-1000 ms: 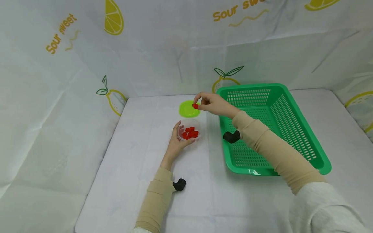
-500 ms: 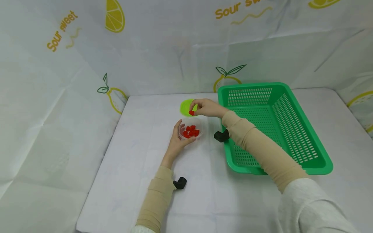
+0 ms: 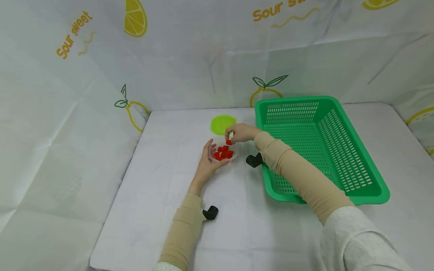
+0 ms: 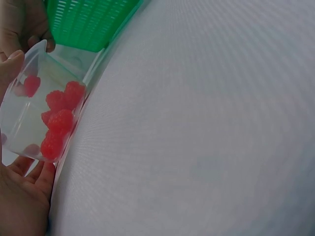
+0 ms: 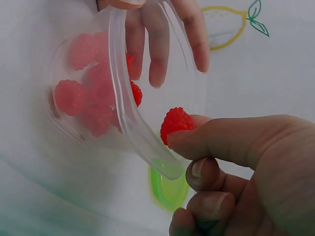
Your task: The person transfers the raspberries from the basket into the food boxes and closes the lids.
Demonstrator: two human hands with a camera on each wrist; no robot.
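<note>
My left hand grips a clear plastic tub from its left side, thumb near and fingers on the far side. Several red raspberries lie on the tub's floor. Between thumb and fingertip, my right hand pinches a single raspberry right at the tub's rim, over the opening. In the left wrist view this raspberry shows through the clear wall, above the pile. Just behind the tub a yellow-green lid lies flat on the table, partly overlapped by my right fingers.
A large green plastic basket with slotted walls stands on the right, under my right forearm. White cloth covers the table. A white sheet with printed lemons hangs behind and to the left.
My right hand has come down and toward me with the raspberry, from over the lid to the tub's rim. The left hand and the tub have stayed in place.
</note>
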